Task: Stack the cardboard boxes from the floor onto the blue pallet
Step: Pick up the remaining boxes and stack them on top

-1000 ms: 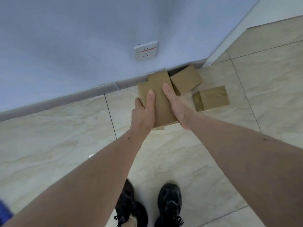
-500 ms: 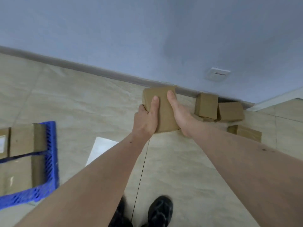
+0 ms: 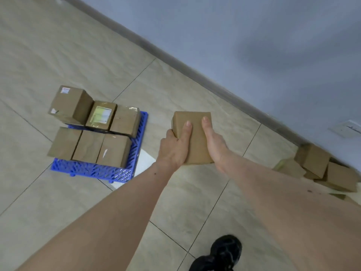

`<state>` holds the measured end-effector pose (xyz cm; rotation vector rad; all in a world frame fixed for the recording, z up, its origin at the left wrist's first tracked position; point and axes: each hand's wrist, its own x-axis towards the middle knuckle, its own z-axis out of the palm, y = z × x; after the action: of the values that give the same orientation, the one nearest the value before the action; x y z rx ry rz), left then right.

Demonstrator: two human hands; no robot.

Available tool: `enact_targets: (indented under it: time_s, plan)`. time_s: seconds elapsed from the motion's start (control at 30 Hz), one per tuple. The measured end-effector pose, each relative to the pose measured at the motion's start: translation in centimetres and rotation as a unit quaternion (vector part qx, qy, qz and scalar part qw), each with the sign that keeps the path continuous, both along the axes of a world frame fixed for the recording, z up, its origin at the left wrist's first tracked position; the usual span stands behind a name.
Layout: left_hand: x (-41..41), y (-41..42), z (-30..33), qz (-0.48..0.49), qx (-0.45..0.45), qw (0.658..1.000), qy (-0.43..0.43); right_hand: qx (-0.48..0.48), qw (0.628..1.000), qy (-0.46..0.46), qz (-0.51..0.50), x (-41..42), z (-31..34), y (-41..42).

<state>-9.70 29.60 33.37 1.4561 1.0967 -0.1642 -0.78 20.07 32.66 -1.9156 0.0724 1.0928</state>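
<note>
I hold a plain brown cardboard box point(image 3: 195, 133) in the air between both hands. My left hand point(image 3: 173, 147) grips its left side and my right hand point(image 3: 214, 141) presses its right side. The blue pallet point(image 3: 101, 170) lies on the floor to the left of the box, with several cardboard boxes point(image 3: 91, 145) standing on it in two rows; the far-left one point(image 3: 71, 103) sits higher. A few more boxes point(image 3: 316, 161) lie on the floor against the wall at the right.
A grey-blue wall with a dark skirting board point(image 3: 195, 69) runs diagonally behind. A wall socket point(image 3: 345, 129) is at the right edge. A white sheet point(image 3: 144, 163) lies beside the pallet. My black shoe point(image 3: 220, 253) is at the bottom, on beige tiles.
The view has swung left from the boxes by the wall toward the pallet, which is now fully visible. The box stays held in both hands, carried leftward.
</note>
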Motion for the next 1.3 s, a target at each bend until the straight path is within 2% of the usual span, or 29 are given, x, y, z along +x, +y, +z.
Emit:
enact_targets:
  time_s: [0.27,0.53,0.77,0.9,1.13,1.3]
  plan:
    - [-13.4,13.2,-0.3,0.029,0.029,0.999,0.004,-0.005,1.0,0.016,0.02,-13.1,-0.4,13.7]
    - [-21.7,24.7,-1.7,0.046,0.019,0.999,0.008,-0.006,1.0,0.021,0.016,-21.8,-1.1,25.4]
    - [-24.2,32.6,-4.4,0.055,0.005,0.997,0.046,-0.013,1.0,-0.008,0.02,-24.4,-3.8,33.5]
    - [-24.4,37.3,-6.8,0.032,0.023,0.996,0.081,-0.055,0.997,0.014,0.059,-24.6,-6.4,37.5]
    - [-24.9,42.6,-12.3,0.049,0.021,0.995,0.087,-0.055,0.997,0.045,0.027,-25.3,-11.7,42.8]
    - [-25.3,45.5,-17.2,0.015,0.037,0.995,0.095,-0.076,0.997,0.008,-0.019,-27.1,-16.5,45.8]
